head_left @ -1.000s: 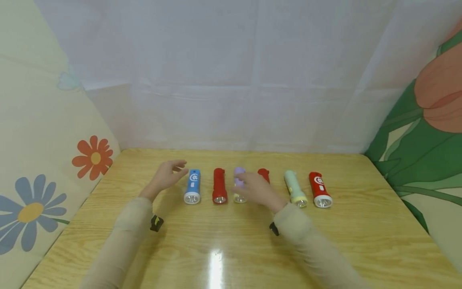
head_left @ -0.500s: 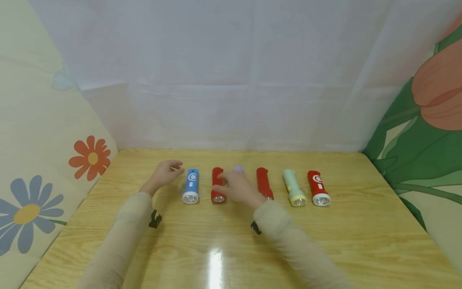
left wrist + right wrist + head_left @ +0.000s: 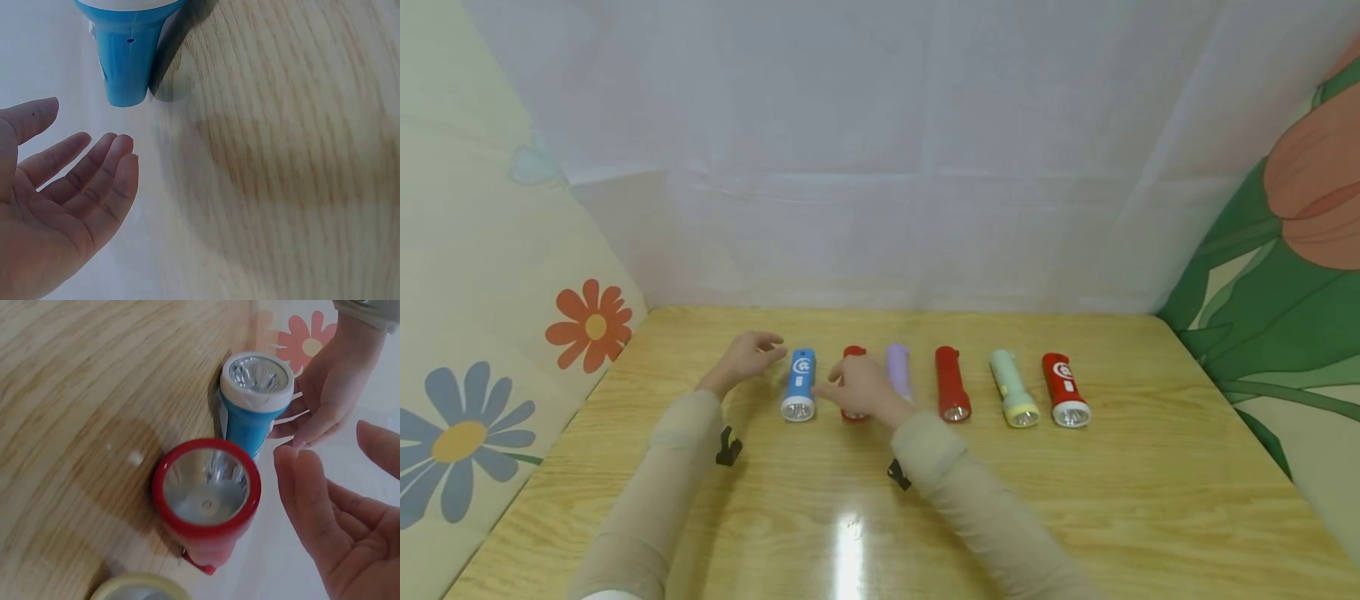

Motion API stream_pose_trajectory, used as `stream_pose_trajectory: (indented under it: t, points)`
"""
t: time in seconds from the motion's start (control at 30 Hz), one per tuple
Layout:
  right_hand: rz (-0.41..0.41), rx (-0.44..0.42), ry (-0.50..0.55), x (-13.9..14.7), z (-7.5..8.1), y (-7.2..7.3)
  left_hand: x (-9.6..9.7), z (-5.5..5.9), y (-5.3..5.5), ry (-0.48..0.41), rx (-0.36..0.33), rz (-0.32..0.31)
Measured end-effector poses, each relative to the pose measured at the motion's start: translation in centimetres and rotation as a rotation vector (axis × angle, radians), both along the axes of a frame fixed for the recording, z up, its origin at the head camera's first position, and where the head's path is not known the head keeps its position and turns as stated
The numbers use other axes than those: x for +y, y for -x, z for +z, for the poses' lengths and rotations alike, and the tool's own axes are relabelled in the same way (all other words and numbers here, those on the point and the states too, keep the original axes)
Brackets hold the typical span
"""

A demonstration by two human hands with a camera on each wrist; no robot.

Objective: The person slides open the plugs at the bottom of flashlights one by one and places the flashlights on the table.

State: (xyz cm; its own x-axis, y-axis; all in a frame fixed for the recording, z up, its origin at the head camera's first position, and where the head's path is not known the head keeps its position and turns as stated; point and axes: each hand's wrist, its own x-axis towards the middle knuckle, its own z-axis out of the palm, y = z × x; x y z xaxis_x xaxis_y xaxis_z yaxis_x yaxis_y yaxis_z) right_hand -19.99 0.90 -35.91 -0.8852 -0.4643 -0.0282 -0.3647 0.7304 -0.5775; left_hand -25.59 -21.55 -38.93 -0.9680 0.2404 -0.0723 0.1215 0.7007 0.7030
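Observation:
My left hand (image 3: pixel 747 360), fingers loosely bent, hovers just left of a blue flashlight (image 3: pixel 799 385) with a white head. In the left wrist view this hand (image 3: pixel 75 200) holds nothing, and the tail end of the blue flashlight (image 3: pixel 128 62) is beyond its fingertips. My right hand (image 3: pixel 867 390) is over a red flashlight (image 3: pixel 854 351), hiding most of it from the head camera. The right wrist view shows that hand (image 3: pixel 337 519) with relaxed fingers beside the red flashlight (image 3: pixel 206 487), gripping nothing. A purple flashlight (image 3: pixel 898 367) lies just right of it, its lens end covered.
Farther right in the row lie another red flashlight (image 3: pixel 952 383), a mint green one (image 3: pixel 1013 387) with a yellow rim, and a red flashlight (image 3: pixel 1064 390) with a white rim. The wooden table (image 3: pixel 820 517) meets a white cloth (image 3: pixel 790 233) behind.
My right hand has moved left, from over the purple flashlight to over the red one beside the blue, uncovering the red flashlight farther right. The left hand stays nearly still.

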Motion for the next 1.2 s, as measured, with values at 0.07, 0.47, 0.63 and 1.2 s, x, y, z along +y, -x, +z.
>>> stream_pose_trajectory:
  t: [0.07,0.47,0.63,1.2]
  points:
    - [-0.026,-0.06,0.016,-0.5,0.1,-0.3,0.0,0.0,-0.1,-0.011,-0.012,0.001]
    - [-0.188,-0.249,0.083,-3.3,-1.0,-0.8,0.2,-0.1,0.0,-0.072,-0.113,0.017]
    - [-0.222,-0.218,0.101,-4.0,-1.6,-0.6,0.3,-0.3,0.3,-0.081,-0.138,0.027]
    - [-0.22,-0.198,0.125,-4.6,-2.7,-0.8,1.3,-0.8,0.4,-0.181,-0.215,0.027]
